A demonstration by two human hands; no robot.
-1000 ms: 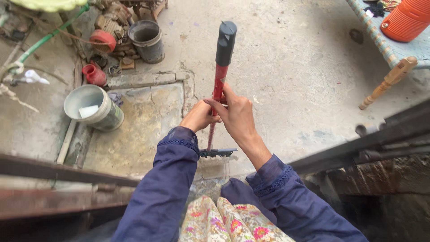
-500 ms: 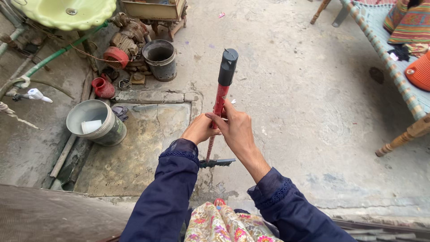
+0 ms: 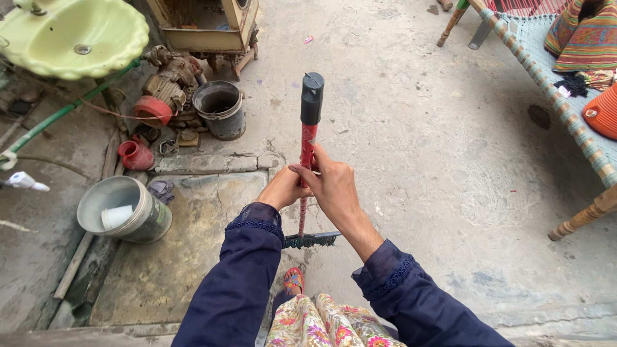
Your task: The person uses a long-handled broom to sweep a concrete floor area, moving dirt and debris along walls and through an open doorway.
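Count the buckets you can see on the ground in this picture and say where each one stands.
2. A grey bucket with a white cup inside stands at the left; a dark bucket stands farther off, beside the rusty pump. Others may be hidden.

Even, diffuse daylight, bright overall, no glare. Shadows soft and faint, darkest under the washbasin (image 3: 74, 35) at upper left. Focus sharp across the concrete floor (image 3: 437, 160). Wide-angle bowing at the frame edges; sleeves (image 3: 238, 276) at bottom slightly soft.
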